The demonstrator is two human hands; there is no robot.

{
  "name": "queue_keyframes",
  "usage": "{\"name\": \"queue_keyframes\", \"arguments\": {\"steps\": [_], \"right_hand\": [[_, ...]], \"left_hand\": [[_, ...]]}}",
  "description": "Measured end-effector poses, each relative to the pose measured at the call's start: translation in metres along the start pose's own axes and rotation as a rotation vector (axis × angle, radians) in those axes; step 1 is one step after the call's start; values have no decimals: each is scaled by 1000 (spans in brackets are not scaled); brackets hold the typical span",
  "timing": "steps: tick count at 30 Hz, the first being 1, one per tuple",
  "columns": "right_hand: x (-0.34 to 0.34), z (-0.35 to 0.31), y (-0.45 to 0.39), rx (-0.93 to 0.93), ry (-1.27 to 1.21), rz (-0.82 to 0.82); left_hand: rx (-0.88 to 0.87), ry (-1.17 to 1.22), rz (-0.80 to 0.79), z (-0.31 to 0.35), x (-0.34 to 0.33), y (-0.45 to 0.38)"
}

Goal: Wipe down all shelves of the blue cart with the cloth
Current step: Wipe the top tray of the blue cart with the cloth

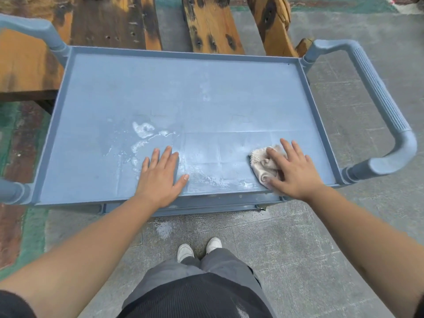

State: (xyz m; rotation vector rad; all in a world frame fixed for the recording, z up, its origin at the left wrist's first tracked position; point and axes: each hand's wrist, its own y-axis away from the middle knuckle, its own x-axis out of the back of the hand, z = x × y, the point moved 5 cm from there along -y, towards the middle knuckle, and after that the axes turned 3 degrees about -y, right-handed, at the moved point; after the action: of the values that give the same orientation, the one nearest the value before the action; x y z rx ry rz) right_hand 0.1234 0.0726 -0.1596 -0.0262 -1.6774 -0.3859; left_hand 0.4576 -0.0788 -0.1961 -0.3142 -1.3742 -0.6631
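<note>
on the left, the blue cart (75,143) carries white foamy streaks (143,131) near the middle of its top shelf (206,88), not yet wiped. the left hand (160,177) lies flat with fingers spread wide, holding nothing, just below that foam and close to the near rim. if it leans hard on the wet surface it may slip, or push the cart away. to the right, the right hand (292,172) presses flat on the bunched cloth (263,164) by the near right corner. a wad that small could miss the corners and rim, or smear residue instead of lifting it. foam could also drip onto the floor (298,237), making it slippery by the shoes (199,249).
</note>
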Motion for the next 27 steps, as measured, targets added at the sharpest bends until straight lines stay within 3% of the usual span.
{"name": "queue_keyframes", "arguments": {"steps": [6, 11, 16, 20, 27], "right_hand": [[-13, -13, -6, 68, 40, -19], [-18, -15, -10, 67, -46, 27], [-18, -23, -13, -3, -97, 51], [-18, -41, -13, -175, -155, 100], [-32, -138, -25, -341, -195, 117]], "left_hand": [[144, -64, 17, -80, 26, 30], [199, -182, -91, -153, 29, 64], [147, -181, -63, -173, 29, 59], [137, -156, 2, -172, 25, 57], [99, -158, -26, -176, 21, 55]]}}
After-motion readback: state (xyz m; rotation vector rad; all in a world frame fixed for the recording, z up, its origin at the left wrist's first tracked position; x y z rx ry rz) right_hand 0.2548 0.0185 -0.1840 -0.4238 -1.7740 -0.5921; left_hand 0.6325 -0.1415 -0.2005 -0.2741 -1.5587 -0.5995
